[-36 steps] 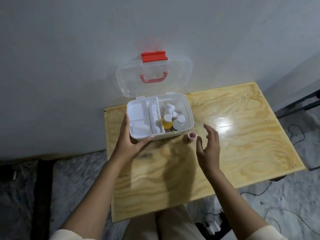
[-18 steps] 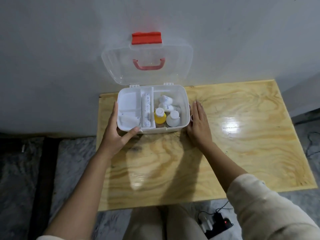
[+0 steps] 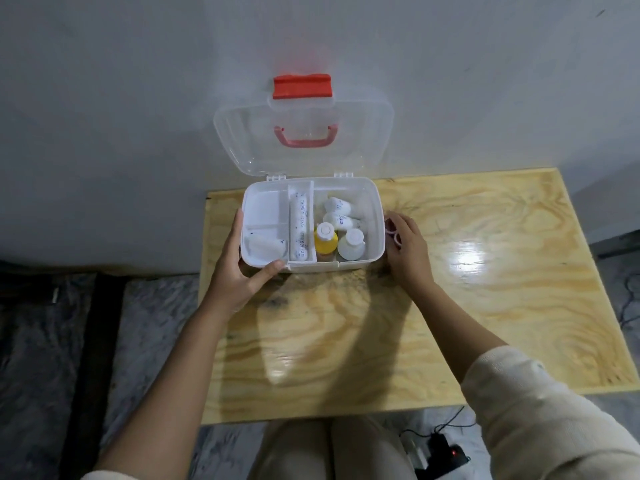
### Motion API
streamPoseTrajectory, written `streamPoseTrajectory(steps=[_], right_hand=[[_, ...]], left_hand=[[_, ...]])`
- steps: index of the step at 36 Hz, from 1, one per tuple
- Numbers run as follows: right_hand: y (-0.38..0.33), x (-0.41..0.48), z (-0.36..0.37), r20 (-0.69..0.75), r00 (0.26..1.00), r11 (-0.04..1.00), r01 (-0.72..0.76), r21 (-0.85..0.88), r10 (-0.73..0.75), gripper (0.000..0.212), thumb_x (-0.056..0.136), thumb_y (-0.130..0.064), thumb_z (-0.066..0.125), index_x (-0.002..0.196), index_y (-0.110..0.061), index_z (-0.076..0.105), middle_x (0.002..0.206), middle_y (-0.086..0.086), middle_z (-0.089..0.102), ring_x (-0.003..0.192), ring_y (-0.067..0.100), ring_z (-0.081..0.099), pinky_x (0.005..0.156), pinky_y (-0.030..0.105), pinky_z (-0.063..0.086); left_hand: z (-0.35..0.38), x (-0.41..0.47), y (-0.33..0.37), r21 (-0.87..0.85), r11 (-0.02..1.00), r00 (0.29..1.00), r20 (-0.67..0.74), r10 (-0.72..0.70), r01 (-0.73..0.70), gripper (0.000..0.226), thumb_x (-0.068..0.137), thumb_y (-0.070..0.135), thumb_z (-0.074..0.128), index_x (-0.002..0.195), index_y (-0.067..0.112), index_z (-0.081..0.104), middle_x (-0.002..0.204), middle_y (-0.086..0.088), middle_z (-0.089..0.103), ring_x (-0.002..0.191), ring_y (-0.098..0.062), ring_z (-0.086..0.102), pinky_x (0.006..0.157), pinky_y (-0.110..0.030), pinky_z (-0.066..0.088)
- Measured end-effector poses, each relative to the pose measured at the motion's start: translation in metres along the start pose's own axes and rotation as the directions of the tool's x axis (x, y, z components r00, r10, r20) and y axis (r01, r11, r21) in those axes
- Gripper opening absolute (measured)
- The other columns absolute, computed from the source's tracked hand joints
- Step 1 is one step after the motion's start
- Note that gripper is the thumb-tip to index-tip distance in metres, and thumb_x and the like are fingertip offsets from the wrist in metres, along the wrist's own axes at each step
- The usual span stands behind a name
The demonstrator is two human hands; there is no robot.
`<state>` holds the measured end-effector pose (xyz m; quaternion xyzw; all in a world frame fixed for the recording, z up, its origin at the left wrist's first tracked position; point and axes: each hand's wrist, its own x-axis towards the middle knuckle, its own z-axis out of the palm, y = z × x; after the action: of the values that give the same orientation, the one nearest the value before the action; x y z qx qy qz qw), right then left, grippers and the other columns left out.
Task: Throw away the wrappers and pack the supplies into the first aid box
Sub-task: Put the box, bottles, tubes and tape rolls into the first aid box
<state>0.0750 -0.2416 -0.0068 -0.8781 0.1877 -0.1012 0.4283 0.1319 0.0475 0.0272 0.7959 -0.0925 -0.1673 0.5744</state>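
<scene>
The white first aid box (image 3: 311,266) stands open at the table's back left, its clear lid (image 3: 242,140) with the red latch (image 3: 302,86) leaning on the wall. Inside are a yellow bottle (image 3: 325,242), a white bottle (image 3: 351,245), two small white bottles (image 3: 341,221), a long printed roll (image 3: 300,226) and a white pad (image 3: 265,245). My left hand (image 3: 239,271) grips the box's front left corner. My right hand (image 3: 408,251) curls around a pink tape roll (image 3: 393,232) against the box's right wall.
The plywood table (image 3: 450,306) stretches right and toward me, with a bright glare patch on the right. A grey wall rises directly behind the box. On the floor by my knees lies a black adapter (image 3: 440,455) with a red light and cables.
My right hand went from hovering open near the pink tape roll to closing around it beside the box's right wall. The left hand stayed on the box corner.
</scene>
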Motion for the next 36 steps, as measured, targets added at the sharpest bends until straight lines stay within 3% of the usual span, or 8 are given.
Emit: streamPoseTrajectory(steps=[2,5,9,13,19,23,27,36], right_hand=[[-0.003,-0.007,-0.006,-0.095,0.994,0.998,-0.054,0.03,0.057,0.036,0.092,-0.009,0.053,0.128,-0.006,0.05,0.125,0.01,0.052,0.106,0.018,0.052,0.085,0.013,0.038],[-0.02,-0.014,-0.017,-0.233,0.968,0.993,-0.075,0.087,0.093,0.035,0.092,-0.012,0.055,0.126,-0.008,0.052,0.121,0.009,0.055,0.103,0.013,0.053,0.084,0.01,0.04],[-0.058,-0.015,-0.032,-0.304,0.952,0.992,0.071,0.101,-0.037,0.036,0.089,-0.006,0.059,0.124,-0.005,0.053,0.116,0.01,0.057,0.096,0.0,0.05,0.079,-0.002,0.037],[-0.104,-0.009,-0.037,-0.29,0.943,0.974,0.201,0.106,-0.164,0.035,0.087,-0.007,0.062,0.122,-0.005,0.054,0.115,0.002,0.056,0.099,-0.001,0.05,0.079,0.0,0.039],[-0.162,0.006,-0.007,0.022,0.957,0.957,0.288,0.042,-0.289,0.04,0.083,-0.009,0.065,0.121,-0.007,0.054,0.118,0.01,0.061,0.104,0.018,0.057,0.088,0.022,0.044],[-0.185,0.017,0.024,0.224,0.937,0.961,0.275,-0.009,-0.266,0.038,0.084,-0.01,0.063,0.121,-0.006,0.054,0.122,0.012,0.058,0.107,0.024,0.056,0.085,0.016,0.037],[-0.189,0.025,0.049,0.342,0.909,0.96,0.273,-0.058,-0.237,0.036,0.083,-0.006,0.063,0.119,-0.004,0.055,0.12,0.015,0.052,0.105,0.026,0.054,0.085,0.017,0.036],[-0.189,0.036,0.069,0.446,0.882,0.964,0.232,-0.133,-0.151,0.036,0.085,-0.006,0.06,0.121,-0.005,0.054,0.119,0.014,0.053,0.106,0.022,0.053,0.078,0.012,0.032]], left_hand=[[0.0,0.0,0.002,-0.009,1.0,1.0,0.009,-0.013,0.013,0.098,0.06,0.066,0.078,0.135,0.07,0.014,0.158,0.019,0.023,0.144,-0.004,0.026,0.117,-0.047,0.029],[-0.001,-0.001,0.004,-0.014,0.999,0.999,0.019,-0.031,0.031,0.107,0.059,0.065,0.078,0.144,0.058,0.013,0.158,0.02,0.021,0.145,-0.003,0.025,0.117,-0.046,0.029],[-0.001,-0.003,0.009,-0.001,0.999,0.999,0.021,-0.041,0.041,0.117,0.06,0.058,0.078,0.153,0.038,0.01,0.157,0.022,0.018,0.144,0.0,0.022,0.119,-0.038,0.026],[-0.001,-0.005,0.016,0.003,1.0,0.999,0.02,-0.029,0.029,0.113,0.064,0.047,0.08,0.153,0.032,0.011,0.152,0.026,0.018,0.14,0.006,0.02,0.119,-0.032,0.023],[-0.004,-0.003,0.017,-0.064,0.998,0.999,0.026,-0.023,0.025,0.115,0.057,0.061,0.082,0.15,0.037,0.02,0.147,0.028,0.03,0.14,-0.001,0.03,0.115,-0.038,0.034],[-0.003,0.0,0.019,-0.029,0.999,0.999,0.027,0.034,-0.033,0.107,0.062,0.054,0.078,0.15,0.035,0.021,0.147,0.028,0.032,0.132,0.017,0.03,0.109,-0.016,0.032],[-0.004,0.002,0.019,-0.038,0.999,0.999,0.034,0.033,-0.031,0.111,0.062,0.052,0.079,0.153,0.031,0.019,0.151,0.019,0.033,0.134,0.015,0.029,0.105,-0.008,0.03],[-0.003,0.0,0.018,-0.133,0.991,0.998,0.05,-0.023,0.03,0.105,0.059,0.047,0.081,0.144,0.044,0.019,0.147,0.017,0.038,0.137,-0.004,0.038,0.111,-0.032,0.038]])
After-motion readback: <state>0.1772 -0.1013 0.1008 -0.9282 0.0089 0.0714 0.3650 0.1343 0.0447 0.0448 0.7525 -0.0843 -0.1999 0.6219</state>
